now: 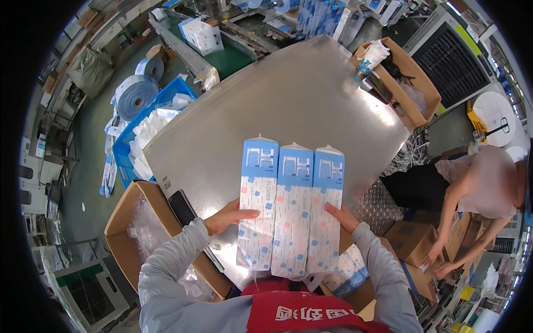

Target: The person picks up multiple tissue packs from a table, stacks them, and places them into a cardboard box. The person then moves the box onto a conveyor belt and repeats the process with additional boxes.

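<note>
Single head-worn fisheye view, looking steeply down from above the person's chest. Both grips lie close below the lens; the shiny grey metal desk (288, 100) extends beyond them, its edges bending toward the dark circular rim.

Right hand (342, 217) fingers mostly hidden behind three blue-and-white tissue packs (291, 208), left hand (229, 216) palm tucked under them, lower pack ends overlapping a red vest (300, 311), far conveyor items too small to identify

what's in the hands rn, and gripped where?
Three blue-and-white tissue packs, side by side as one row. Left hand presses the left pack's outer edge, right hand the right pack's, both around mid-height.
</note>
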A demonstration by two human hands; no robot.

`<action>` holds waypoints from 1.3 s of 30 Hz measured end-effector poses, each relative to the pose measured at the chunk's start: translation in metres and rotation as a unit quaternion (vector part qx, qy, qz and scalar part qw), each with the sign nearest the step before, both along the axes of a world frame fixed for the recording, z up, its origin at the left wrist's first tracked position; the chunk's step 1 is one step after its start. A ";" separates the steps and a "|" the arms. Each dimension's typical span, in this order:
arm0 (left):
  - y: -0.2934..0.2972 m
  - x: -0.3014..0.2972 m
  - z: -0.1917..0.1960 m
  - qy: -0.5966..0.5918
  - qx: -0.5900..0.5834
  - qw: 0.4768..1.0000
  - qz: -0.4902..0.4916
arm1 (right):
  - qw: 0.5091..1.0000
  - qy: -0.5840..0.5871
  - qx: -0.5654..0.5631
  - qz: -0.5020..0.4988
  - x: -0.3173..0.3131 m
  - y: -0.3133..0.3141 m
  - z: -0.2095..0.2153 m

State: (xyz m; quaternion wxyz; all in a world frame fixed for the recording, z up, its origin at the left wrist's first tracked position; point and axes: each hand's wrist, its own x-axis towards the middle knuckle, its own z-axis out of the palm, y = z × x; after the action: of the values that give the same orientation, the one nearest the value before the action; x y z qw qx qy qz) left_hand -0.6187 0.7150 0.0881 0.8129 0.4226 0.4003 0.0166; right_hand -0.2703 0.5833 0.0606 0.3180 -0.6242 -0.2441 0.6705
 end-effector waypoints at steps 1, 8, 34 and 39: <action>-0.006 0.000 0.004 -0.019 0.000 1.000 0.014 | 1.000 0.020 0.003 -0.018 0.003 -0.007 -0.008; -0.051 0.013 0.044 -0.138 0.072 0.988 0.022 | 0.978 0.006 0.180 -0.107 0.000 -0.089 0.037; -0.280 0.368 0.043 -0.259 0.582 0.586 -0.501 | 0.894 -0.039 -0.044 -0.445 0.010 -0.569 0.098; -0.277 0.288 0.015 -0.160 0.707 0.483 -0.491 | 0.797 -0.161 0.002 -0.582 0.081 -0.502 0.026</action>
State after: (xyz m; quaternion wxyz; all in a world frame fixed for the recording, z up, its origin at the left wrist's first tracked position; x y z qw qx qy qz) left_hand -0.3309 0.4376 0.1031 0.1658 0.9730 -0.1556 -0.0407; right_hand -0.1896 0.0817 0.0863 0.6056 -0.7471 0.1162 0.2482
